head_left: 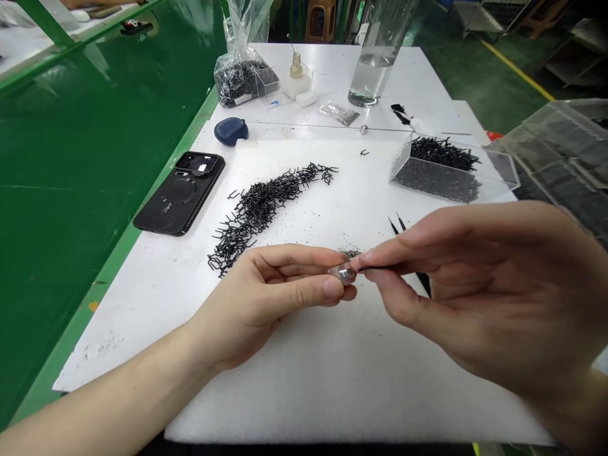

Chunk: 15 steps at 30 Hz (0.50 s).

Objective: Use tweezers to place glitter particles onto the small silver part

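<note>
Silvery piece [346,274] pinched in your left hand [285,278]; your right hand [489,285] closed on thin black piece [369,269]. White label [245,99] on clear bag [232,79]: too small to read.

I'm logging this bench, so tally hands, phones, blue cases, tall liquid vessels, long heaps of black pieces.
Left hand and right hand: 2
Phone: 1
Blue case: 1
Tall liquid vessel: 1
Long heap of black pieces: 1
Total: 6

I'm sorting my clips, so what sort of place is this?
Likely a workshop or factory: a heap of small black pieces, a clear box of similar ones, and a yellow floor line.
</note>
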### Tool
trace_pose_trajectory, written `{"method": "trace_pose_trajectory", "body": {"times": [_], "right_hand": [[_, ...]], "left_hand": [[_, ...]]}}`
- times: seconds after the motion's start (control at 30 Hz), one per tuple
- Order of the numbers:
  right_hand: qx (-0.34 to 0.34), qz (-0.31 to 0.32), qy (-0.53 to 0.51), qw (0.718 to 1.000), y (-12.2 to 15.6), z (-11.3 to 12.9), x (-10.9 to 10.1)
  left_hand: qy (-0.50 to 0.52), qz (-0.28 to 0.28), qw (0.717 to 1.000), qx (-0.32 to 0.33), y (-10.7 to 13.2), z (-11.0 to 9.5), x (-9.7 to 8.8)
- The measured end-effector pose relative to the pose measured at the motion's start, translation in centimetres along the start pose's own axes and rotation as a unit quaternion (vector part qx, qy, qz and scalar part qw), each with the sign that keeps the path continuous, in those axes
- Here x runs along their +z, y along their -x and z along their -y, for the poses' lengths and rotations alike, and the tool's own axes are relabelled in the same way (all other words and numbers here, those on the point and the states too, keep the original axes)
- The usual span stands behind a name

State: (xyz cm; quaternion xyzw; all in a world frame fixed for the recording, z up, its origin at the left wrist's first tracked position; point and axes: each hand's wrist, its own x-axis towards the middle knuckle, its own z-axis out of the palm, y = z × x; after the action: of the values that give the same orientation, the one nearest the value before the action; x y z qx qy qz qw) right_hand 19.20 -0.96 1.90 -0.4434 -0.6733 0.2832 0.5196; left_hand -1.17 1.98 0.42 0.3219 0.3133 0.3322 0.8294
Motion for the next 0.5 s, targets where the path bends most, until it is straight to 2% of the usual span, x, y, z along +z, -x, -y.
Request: {"method": "trace_pose_trajectory", "body": {"times": [0.23,0.5], "right_hand": [[0.028,-0.005,0.031,0.999,-0.98,0.82,0.16],[0.027,0.001,0.079,0.996,-0.17,0.62,-0.62]], "left_hand": [[-0.004,-0.009,1.000,0.004,-0.12,-0.03,0.16],[-0.010,-0.012,1.000,0.004,-0.04,0.04,0.09]]}}
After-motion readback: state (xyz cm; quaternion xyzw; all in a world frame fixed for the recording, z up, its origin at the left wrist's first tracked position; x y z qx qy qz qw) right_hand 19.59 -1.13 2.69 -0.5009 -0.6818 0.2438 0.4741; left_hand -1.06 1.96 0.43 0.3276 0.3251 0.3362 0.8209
